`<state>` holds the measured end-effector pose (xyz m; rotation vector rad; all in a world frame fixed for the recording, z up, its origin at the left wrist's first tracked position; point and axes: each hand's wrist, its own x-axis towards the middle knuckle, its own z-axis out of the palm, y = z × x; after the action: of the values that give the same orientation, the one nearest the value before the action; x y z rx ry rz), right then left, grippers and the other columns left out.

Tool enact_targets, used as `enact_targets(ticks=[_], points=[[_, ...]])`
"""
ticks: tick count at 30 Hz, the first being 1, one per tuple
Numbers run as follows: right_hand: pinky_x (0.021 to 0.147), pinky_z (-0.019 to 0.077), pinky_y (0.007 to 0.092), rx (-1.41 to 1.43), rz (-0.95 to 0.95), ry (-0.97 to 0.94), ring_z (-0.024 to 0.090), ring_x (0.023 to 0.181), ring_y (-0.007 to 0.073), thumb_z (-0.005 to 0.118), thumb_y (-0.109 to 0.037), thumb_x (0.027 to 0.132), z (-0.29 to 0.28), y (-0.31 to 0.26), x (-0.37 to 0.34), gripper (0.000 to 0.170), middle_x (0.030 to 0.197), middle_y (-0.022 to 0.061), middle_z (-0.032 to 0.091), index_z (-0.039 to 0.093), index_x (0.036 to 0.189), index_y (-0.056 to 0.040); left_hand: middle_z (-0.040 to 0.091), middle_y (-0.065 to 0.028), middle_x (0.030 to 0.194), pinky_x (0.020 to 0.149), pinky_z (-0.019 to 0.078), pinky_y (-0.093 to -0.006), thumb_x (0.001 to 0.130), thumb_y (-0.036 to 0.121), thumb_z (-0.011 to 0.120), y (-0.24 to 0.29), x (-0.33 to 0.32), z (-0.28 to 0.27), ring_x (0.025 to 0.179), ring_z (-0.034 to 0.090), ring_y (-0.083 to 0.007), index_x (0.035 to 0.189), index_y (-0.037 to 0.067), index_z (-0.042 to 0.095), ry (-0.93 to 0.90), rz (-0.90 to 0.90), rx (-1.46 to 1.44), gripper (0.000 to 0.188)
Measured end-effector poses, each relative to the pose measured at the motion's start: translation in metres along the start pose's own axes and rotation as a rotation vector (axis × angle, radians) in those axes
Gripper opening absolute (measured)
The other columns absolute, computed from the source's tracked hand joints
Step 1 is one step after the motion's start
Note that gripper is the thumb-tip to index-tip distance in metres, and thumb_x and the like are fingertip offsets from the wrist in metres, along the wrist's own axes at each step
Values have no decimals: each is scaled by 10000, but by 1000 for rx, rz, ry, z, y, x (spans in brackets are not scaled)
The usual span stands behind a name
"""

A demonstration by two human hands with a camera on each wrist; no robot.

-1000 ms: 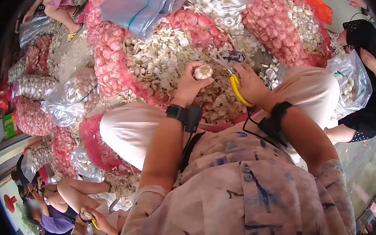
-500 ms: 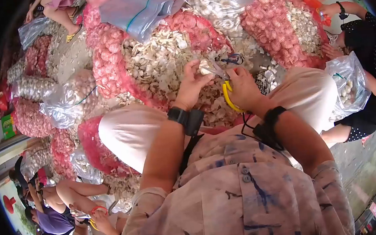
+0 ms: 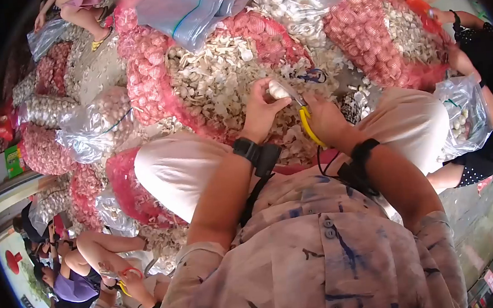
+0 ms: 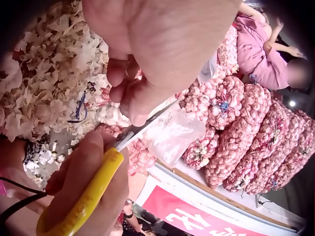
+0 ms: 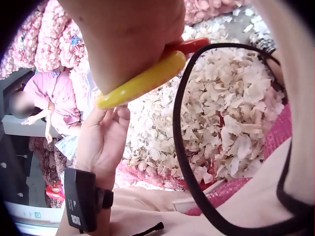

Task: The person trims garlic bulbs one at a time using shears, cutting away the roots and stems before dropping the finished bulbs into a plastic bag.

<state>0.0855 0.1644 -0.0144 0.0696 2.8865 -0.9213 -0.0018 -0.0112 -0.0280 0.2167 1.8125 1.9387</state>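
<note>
1. Between the two hands, I have the garlic bulb (image 3: pixel 276 89) held in the left hand (image 3: pixel 262 110), pinched by thumb and curled fingers. The right hand (image 3: pixel 324 118) is wrapped round the handle of the scissors (image 4: pixel 106 173). The hands are close together; I can't tell whether they touch.
2. A second ago the scissors stood open, clear of the bulb; half a second ago the blades (image 4: pixel 140 129) reached across it. Now the bulb is tipped to another angle, and the blades meet it on the side toward the right hand.
3. I take this as trimming in progress, with the bulb being turned to offer a fresh edge. Whether a piece has come off, I can't tell.
4. The bulb looks smooth, rounded and whitish; the blades are straight, tapering grey metal, and the handle glossy yellow, curved, apparently plastic.
5. Beneath and beyond the hands I see a heap of papery skins (image 3: pixel 211 81), cream flakes, thin and curling. Ahead of the left hand bulges a pink net sack (image 3: pixel 147 74), knobbly with its load.
</note>
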Motion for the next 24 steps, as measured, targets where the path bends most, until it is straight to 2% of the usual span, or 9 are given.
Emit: enact_targets(ticks=[6,9,11,12,14,16,18,22,24], points=[[739,504,505,-9,3,-48,622,859,445,624,-156,841,-3,4,4,293,912,262,644,531,1088,-27,600,-72,1106,834,518,-277,795,-15,760,-2,2,2,975,606,-145,1257,24,454,15,21,-134,555],[687,507,440,226,-59,76,650,787,366,656,-154,855,-2,8,12,288,866,211,642,548,1098,-41,621,-60,1039,717,510,-253,838,43,741,1,2,1,866,611,-125,1226,27,484,12,-36,-242,466],[648,489,344,557,-48,211,608,721,207,722,-142,848,-4,3,16,353,799,116,604,549,1142,-53,632,-51,996,637,499,-240,871,93,728,1,1,-1,786,614,-113,1208,30,504,-9,-101,-291,409],[648,489,344,554,-47,212,608,721,207,722,-142,848,-7,2,17,353,799,116,604,549,1142,-53,637,-41,963,575,468,-234,917,185,679,2,0,-2,710,599,-105,1194,43,523,-49,-214,-350,348],[797,498,287,787,123,69,580,933,122,735,-72,855,-10,-1,19,455,1003,52,596,493,1241,-71,643,-31,931,514,438,-228,964,277,631,3,-1,0,635,584,-96,1181,56,542,-95,-329,-408,322],[801,502,270,852,62,60,584,932,112,744,-35,841,-5,-1,24,493,1034,37,595,475,1252,-82,648,-20,929,468,409,-230,1008,415,519,2,-3,4,568,563,-99,1205,91,553,-123,-455,-355,382],[659,487,270,965,14,149,549,734,98,750,-73,833,-1,-10,27,398,859,22,595,529,1162,-53,650,-17,917,494,421,-227,1019,428,481,4,-6,6,595,571,-97,1242,96,543,-159,-443,-311,405],[655,495,276,1048,207,109,577,752,103,707,-49,848,-17,-15,27,320,881,42,625,535,1118,-42,650,-14,915,580,454,-221,1033,337,484,11,-9,17,681,593,-92,1347,91,490,-186,-285,-498,399],[651,494,270,965,204,167,583,752,101,708,-55,845,-10,-4,32,309,873,40,625,542,1105,-43,631,-22,983,607,460,-227,1025,271,505,16,-10,15,740,594,-101,1379,86,463,-201,-233,-384,401]])
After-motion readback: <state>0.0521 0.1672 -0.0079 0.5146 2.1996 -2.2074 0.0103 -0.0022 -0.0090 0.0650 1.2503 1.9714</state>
